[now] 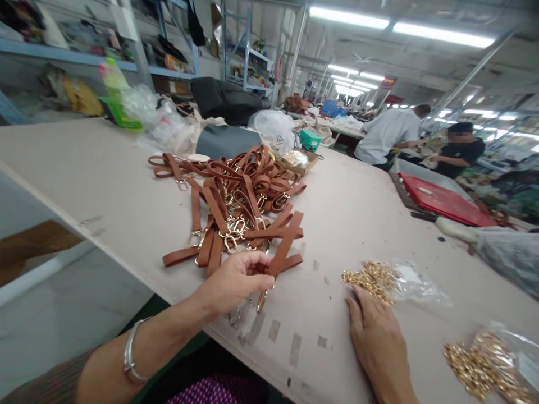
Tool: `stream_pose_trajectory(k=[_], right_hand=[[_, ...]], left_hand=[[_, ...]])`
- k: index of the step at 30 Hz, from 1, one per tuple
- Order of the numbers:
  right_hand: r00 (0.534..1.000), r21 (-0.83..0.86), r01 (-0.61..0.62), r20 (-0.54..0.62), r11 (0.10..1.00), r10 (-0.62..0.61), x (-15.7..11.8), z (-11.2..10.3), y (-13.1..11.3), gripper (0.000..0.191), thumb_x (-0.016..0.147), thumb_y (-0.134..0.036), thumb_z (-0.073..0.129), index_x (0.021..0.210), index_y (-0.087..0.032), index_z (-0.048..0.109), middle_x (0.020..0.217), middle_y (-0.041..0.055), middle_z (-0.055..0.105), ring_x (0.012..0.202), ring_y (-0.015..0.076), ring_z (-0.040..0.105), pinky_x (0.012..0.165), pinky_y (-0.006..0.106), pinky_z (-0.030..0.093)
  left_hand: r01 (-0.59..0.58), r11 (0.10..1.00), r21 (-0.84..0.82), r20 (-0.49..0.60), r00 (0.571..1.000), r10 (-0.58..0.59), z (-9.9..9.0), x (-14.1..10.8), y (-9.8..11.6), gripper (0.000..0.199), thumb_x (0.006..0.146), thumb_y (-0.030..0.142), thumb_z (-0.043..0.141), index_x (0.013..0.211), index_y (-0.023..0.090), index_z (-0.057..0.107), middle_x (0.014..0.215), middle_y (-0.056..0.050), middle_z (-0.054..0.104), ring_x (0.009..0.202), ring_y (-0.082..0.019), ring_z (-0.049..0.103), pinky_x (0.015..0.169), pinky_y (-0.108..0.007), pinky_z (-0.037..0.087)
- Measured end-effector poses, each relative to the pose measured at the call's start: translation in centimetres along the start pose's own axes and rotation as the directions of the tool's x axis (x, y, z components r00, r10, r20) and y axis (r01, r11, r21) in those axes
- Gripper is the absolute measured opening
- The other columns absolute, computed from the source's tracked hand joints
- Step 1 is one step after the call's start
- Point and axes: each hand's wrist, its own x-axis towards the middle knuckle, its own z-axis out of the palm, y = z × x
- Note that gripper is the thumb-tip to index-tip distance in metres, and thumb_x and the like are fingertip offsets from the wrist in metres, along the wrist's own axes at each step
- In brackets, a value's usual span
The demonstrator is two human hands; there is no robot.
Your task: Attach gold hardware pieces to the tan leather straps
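Head view. The left hand [236, 278], toward the near edge of the counter [337, 213], held one brown strap [288, 241]; its grip pinched the strap between thumb and fingers, and a metal clasp [261, 301] hung just below the thumb. A silvery bangle [131, 353] circled the left forearm. Just beyond this hand, a heap of brown straps [252, 185], fitted with gold-toned clasps, lay on the counter. To the right, the right hand [377, 331] lay with its fingertips at the near edge of a pile of gold-toned hardware [373, 279]; whether its grip was spread or pressed together on a piece could not be told. A clear plastic bag [416, 283] adjoined this pile on its right. A second gold-toned pile [475, 365] lay nearer and farther right. Beyond the heap stood a green box [310, 140]. Far right, a person in a pale shirt [385, 134] bent forward.
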Motion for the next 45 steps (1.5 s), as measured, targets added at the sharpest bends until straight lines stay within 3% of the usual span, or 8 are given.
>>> stream_pose_trajectory(k=[4,8,10,13,16,27,40,45], right_hand=[[0.960,0.216,-0.273,-0.004,0.938,0.280,-0.4,-2.3,-0.6,0.044,0.087,-0.051,0.046,0.096,-0.017,0.073,0.098,0.0133,0.075,0.089,0.0288,0.069,0.083,0.042,0.053],[0.844,0.578,-0.499,0.155,0.646,0.514,-2.1,-4.5,-2.7,0.037,0.077,-0.052,0.065,0.091,-0.019,0.073,0.082,0.0074,0.075,0.077,0.0239,0.069,0.075,0.036,0.054],[0.795,0.708,-0.550,0.279,0.444,0.539,-3.4,-5.2,-4.2,0.034,0.075,-0.050,0.072,0.089,-0.019,0.071,0.073,0.0039,0.073,0.069,0.0200,0.068,0.069,0.032,0.055],[0.785,0.827,-0.537,0.417,0.168,0.458,-5.3,-5.8,-6.6,0.028,0.075,-0.043,0.077,0.087,-0.020,0.069,0.075,0.0022,0.073,0.069,0.0172,0.069,0.069,0.029,0.055],[0.801,0.852,-0.522,0.475,0.038,0.365,-6.4,-5.9,-8.0,0.021,0.078,-0.038,0.076,0.086,-0.020,0.069,0.079,0.0026,0.074,0.072,0.0160,0.069,0.072,0.029,0.056],[0.837,0.831,-0.517,0.443,0.205,0.320,-6.9,-6.4,-8.4,0.017,0.081,-0.036,0.071,0.082,-0.020,0.073,0.071,0.0017,0.071,0.070,0.0165,0.066,0.069,0.027,0.052],[0.810,0.784,-0.583,0.540,0.216,0.227,-6.5,-6.8,-8.1,0.016,0.080,-0.035,0.071,0.081,-0.020,0.073,0.069,0.0008,0.071,0.068,0.0171,0.065,0.069,0.028,0.051],[0.835,0.810,-0.545,0.501,0.216,0.226,-6.3,-7.1,-8.6,0.010,0.081,-0.030,0.069,0.082,-0.020,0.071,0.073,-0.0002,0.071,0.070,0.0154,0.064,0.070,0.027,0.050]], left_hand=[[0.079,0.993,-0.085,0.098,0.993,-0.071,1.7,-1.5,0.5,0.021,0.071,0.026,0.071,0.090,0.018,0.066,0.076,0.002,0.069,0.070,-0.010,0.060,0.061,-0.020,0.042],[0.186,0.977,-0.108,0.131,0.976,-0.171,4.6,-1.9,-0.8,0.026,0.075,0.032,0.067,0.096,0.017,0.061,0.065,0.004,0.066,0.056,-0.009,0.056,0.047,-0.018,0.030],[0.189,0.967,-0.172,0.148,0.975,-0.164,6.1,-2.0,-1.7,0.029,0.073,0.028,0.069,0.098,0.017,0.062,0.073,0.003,0.068,0.062,-0.010,0.060,0.050,-0.018,0.035],[0.195,0.955,-0.224,0.227,0.963,-0.143,7.8,-2.4,-2.7,0.028,0.071,0.020,0.069,0.099,0.017,0.065,0.083,0.002,0.071,0.074,-0.012,0.065,0.063,-0.021,0.044],[0.170,0.960,-0.222,0.298,0.949,-0.099,8.5,-2.9,-3.1,0.018,0.075,0.018,0.067,0.093,0.016,0.067,0.084,0.000,0.072,0.078,-0.013,0.065,0.074,-0.024,0.048],[0.082,0.995,-0.063,0.294,0.954,-0.060,8.8,-3.7,-3.1,0.015,0.076,0.014,0.061,0.086,0.015,0.072,0.075,0.001,0.070,0.070,-0.012,0.061,0.066,-0.021,0.045],[-0.123,0.964,0.237,0.314,0.948,0.044,8.0,-4.2,-3.1,0.028,0.079,0.014,0.055,0.094,0.021,0.077,0.087,-0.001,0.074,0.081,-0.018,0.063,0.069,-0.025,0.044],[-0.253,0.897,0.363,0.354,0.928,0.118,7.7,-4.2,-2.6,0.027,0.081,0.011,0.053,0.090,0.022,0.076,0.086,0.000,0.072,0.082,-0.017,0.064,0.073,-0.024,0.044]])
